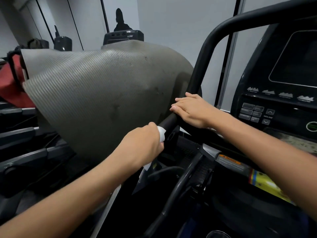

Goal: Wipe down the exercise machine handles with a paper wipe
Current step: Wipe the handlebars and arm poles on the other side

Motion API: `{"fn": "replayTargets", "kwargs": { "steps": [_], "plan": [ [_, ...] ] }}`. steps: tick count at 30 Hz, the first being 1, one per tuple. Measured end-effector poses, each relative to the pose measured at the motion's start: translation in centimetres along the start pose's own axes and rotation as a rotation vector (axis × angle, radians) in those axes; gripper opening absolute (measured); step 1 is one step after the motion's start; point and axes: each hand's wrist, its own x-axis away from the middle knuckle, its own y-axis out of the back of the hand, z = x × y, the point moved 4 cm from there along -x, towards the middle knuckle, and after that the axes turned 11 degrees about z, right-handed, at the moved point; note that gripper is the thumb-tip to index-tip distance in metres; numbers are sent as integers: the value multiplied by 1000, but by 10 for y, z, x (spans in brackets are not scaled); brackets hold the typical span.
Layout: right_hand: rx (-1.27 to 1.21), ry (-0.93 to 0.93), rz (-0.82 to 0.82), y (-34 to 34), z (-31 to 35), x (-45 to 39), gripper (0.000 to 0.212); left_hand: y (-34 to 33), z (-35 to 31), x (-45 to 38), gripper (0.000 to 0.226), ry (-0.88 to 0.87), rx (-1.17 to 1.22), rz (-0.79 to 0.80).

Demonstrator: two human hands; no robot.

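Paper wipe [161, 133] is showing as a white wad at the front of the left hand [144, 143], bunched against the black handle [169, 121] of the treadmill, with another bit of white peeking out below the wrist. The left hand is curling its fingers round the wipe and the handle together, gripping the bar's lower end, knuckles turned up toward the camera. Just up the same bar, the right hand [193, 110] is lying flat on top of it, fingers straight and close together, pointing left and holding nothing. The two hands are sitting near each other on the handle, a short bare stretch of bar between them, with the wipe lying on the left hand's side of that gap. The handle is sweeping up from the right hand into a dark curved rail [211, 42] that is arching over the console [277, 93], whose blank screen and button pad are filling the right side. A ribbed grey mat [96, 93] is draping over the neighbouring machine just behind the hands. A red bag [10, 86] is sitting at the far left edge.
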Motion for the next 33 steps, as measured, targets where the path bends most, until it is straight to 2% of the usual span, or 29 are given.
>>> {"fn": "replayTargets", "kwargs": {
  "steps": [3,5,8,10,12,15,17,20,24,28,30,33],
  "plan": [
    [-76,-31,-41,18,-2,4,50,14,-6,-36,28,-41,43,174],
    [-145,-58,-56,21,-6,7,52,14,0,-59,40,-79,191,304],
    [-298,-117,-96,16,-11,13,62,-6,8,-84,48,-148,888,593],
    [-340,-127,-97,10,-13,12,70,-17,6,-96,46,-212,1230,673],
    [-317,-107,-104,7,-12,12,73,-24,-1,-107,45,-261,1409,737],
    [-315,-95,-115,12,-8,14,62,-26,-6,-115,47,-290,1529,769],
    [-271,-74,-94,12,-2,13,57,-25,-3,-111,49,-279,1480,723],
    [-196,-59,-108,2,0,9,54,-19,3,-94,57,-229,1149,532],
    [-79,-67,-217,-9,1,7,62,-13,19,-53,53,-163,872,446],
    [15,-62,-283,-19,7,4,68,-11,32,-6,46,-73,294,171],
    [-16,-44,-289,-22,6,3,68,-17,30,13,40,-24,197,99],
    [-39,1,-252,-17,3,0,67,-16,32,5,39,-30,259,140]
  ]
}}
